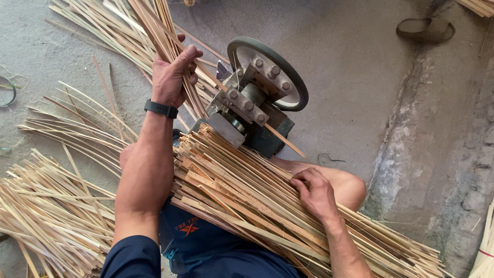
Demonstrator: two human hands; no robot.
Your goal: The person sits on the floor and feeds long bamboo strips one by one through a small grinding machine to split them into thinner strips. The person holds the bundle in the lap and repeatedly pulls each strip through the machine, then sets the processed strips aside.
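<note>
Hands (172, 72) on bamboo strips (247, 201) — machine (257, 98)

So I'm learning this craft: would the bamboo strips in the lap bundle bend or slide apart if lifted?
The bamboo strips are long and thin, so probably springy; the loose ones on the floor curve. Unbound under the right hand, they would likely slip apart.

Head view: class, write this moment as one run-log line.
left hand: grips strips | right hand: rests on lap bundle | machine: ahead, between the hands | floor: loose strips at left
</note>
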